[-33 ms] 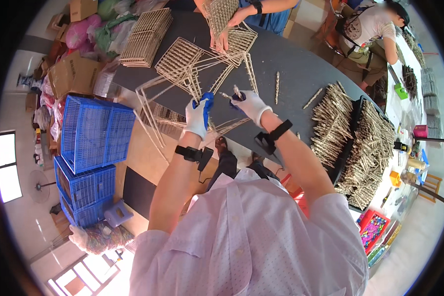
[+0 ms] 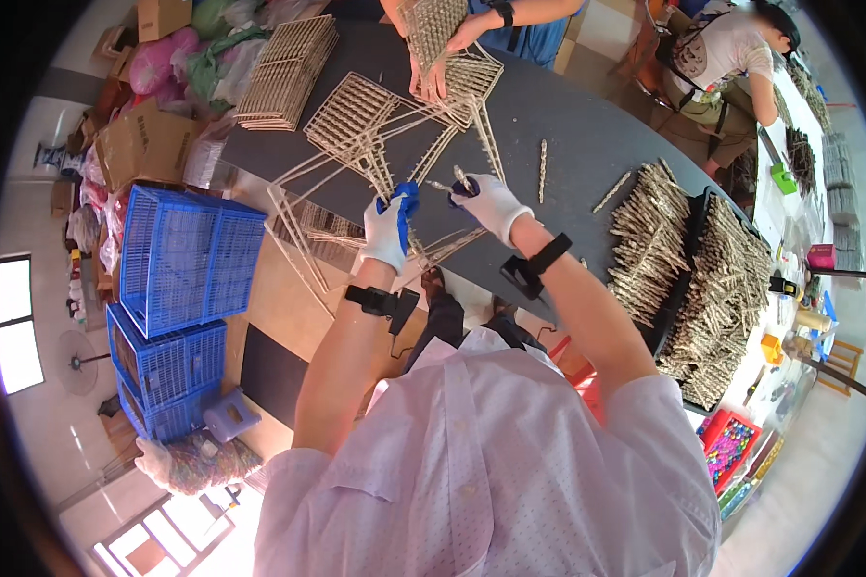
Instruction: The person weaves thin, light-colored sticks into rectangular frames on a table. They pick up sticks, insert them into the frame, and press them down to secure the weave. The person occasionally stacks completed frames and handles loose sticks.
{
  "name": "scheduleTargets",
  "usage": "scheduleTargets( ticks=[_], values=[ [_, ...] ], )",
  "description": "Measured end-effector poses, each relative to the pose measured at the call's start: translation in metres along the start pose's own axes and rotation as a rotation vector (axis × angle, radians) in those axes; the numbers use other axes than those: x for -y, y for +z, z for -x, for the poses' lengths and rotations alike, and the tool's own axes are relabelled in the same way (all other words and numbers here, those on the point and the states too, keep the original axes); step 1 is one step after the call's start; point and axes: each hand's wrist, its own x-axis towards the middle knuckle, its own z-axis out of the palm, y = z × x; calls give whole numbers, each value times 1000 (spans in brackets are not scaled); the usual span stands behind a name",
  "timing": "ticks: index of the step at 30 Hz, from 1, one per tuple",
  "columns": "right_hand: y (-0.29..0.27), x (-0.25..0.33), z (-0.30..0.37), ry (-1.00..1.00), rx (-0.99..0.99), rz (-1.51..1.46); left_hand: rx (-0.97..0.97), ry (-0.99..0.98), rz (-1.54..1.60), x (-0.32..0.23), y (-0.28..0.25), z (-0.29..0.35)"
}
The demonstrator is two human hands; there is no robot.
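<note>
In a white glove with a blue palm, my left hand point(image 2: 388, 223) is closed around a bar of a beige open frame point(image 2: 293, 226) with thin, twisted-looking legs. The frame leans over the table's near edge. To its right, my right hand point(image 2: 491, 207), gloved the same way, pinches a short twisted woven stick point(image 2: 463, 179) that points up and away from me. A small gap separates the two hands. Past my left hand lies a woven lattice panel point(image 2: 349, 117). The fingertips of both hands are partly hidden by the gloves and the frame.
Opposite me, a co-worker's hands point(image 2: 462, 34) hold another lattice panel. Flat panels point(image 2: 287, 72) are stacked at the far left. Piles of twisted sticks point(image 2: 649, 226) and a black tray point(image 2: 688, 264) stand at the right. Blue crates point(image 2: 188, 260) stand left of the table.
</note>
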Motion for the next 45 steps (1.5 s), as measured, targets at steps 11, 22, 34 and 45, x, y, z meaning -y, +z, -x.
scheduleTargets(
  ticks=[11, 22, 34, 45],
  values=[
    [-32, 39, 38, -299, -2, -1494, 97, -74, 279, -14, -20, -6],
    [12, 13, 66, -663, 105, 851, 159, -146, -68, -20, 9, 3],
    [24, -13, 70, -796, 184, 917, 190, -244, 38, -14, -6, 2],
    [35, 5, 69, -400, 369, 817, 331, 70, -720, -10, 24, 24]
  ],
)
